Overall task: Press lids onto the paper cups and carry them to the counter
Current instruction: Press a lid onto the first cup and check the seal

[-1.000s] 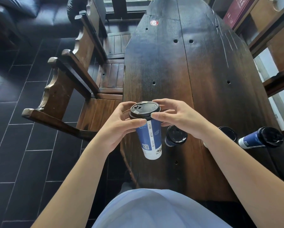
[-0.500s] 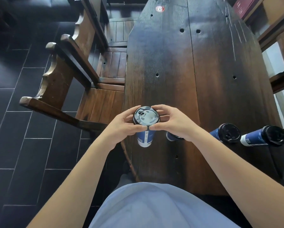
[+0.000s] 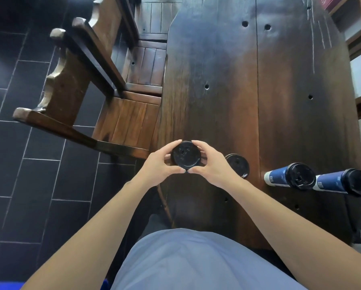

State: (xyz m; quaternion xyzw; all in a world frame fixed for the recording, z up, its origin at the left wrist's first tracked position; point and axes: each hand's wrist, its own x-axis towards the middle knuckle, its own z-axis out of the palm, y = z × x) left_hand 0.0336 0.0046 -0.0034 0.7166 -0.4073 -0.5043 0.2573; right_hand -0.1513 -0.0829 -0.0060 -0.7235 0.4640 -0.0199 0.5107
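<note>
Closest to the camera is the person's light blue shirt [image 3: 185, 260], with two bare arms reaching out from it over the near end of a long dark wooden bench [image 3: 227, 91]. Both hands meet around one black lid [image 3: 185, 153] near the left edge of the bench. The left hand [image 3: 158, 165] curls around the left side of the lid and the right hand [image 3: 211, 164] curls around the right side. The fingers wrap the rim and the two thumbs touch each other at the near edge, so the hands are closed in a ring, gripping the lid. The lid is seen from straight above, so the paper cup under it is hidden and what is inside cannot be told. Just to the right of the right hand is another black lid [image 3: 239, 164], also seen from above; its cup barely shows. Farther right, near the right side of the bench, stand two blue paper cups, the first cup [image 3: 280, 177] and the second cup [image 3: 330, 183] beside it, each with a black lid on top. They look tipped only because of the wide lens. With lids on, nothing inside them can be seen. To the left of the bench are wooden chairs [image 3: 123, 122] on a dark tiled floor [image 3: 29, 174]. The far part of the bench is bare wood with a few small round holes.
</note>
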